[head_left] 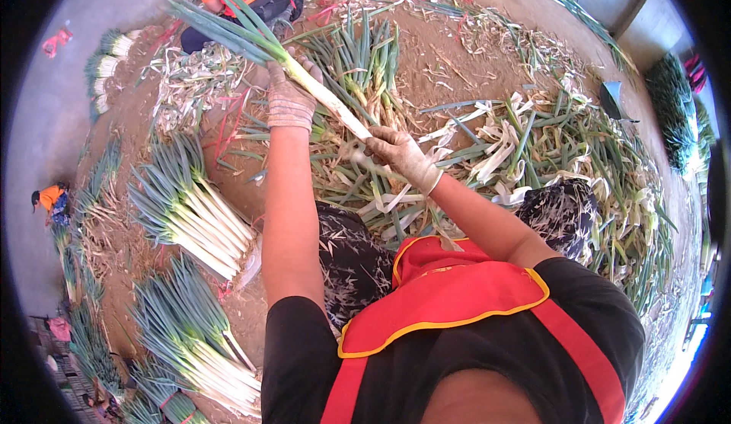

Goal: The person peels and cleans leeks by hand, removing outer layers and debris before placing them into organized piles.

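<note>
The left hand (292, 98) grips a leek (327, 97) mid-length; the right hand (403, 154) pinches its white end. Bundles (199, 214) lie left.

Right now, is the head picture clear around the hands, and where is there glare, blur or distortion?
In the head view, the held leek looks fairly sharp; beside the right hand, a pale smear suggests motion blur; the head view's lower right edge is washed out by glare; its fisheye curves the outer scene, leaving black corners.

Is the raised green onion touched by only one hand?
No, the left hand holds the green onion while the right hand touches its white end.
</note>
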{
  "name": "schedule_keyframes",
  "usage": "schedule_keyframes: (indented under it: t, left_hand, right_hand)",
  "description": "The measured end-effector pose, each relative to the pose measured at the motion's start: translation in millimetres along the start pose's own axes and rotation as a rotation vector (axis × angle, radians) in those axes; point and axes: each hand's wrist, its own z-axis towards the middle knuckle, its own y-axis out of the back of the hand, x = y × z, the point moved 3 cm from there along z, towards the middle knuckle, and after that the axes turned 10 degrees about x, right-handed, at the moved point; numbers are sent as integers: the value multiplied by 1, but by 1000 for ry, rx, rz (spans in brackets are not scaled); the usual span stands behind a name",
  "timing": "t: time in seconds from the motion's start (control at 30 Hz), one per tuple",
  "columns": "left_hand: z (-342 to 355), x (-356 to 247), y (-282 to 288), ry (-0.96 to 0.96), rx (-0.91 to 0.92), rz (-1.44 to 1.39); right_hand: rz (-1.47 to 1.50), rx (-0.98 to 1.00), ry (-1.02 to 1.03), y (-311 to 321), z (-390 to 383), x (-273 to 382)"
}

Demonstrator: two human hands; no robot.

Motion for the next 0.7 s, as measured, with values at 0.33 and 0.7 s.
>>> schedule_keyframes:
  t: [0.33,0.7]
  left_hand:
    - [-11,14,-27,146,-27,-104]
    - [-25,138,45,580,810,1840]
  right_hand:
    - [-76,-197,172,-9,-21,36]
    - [-269,-333,458,-19,-9,122]
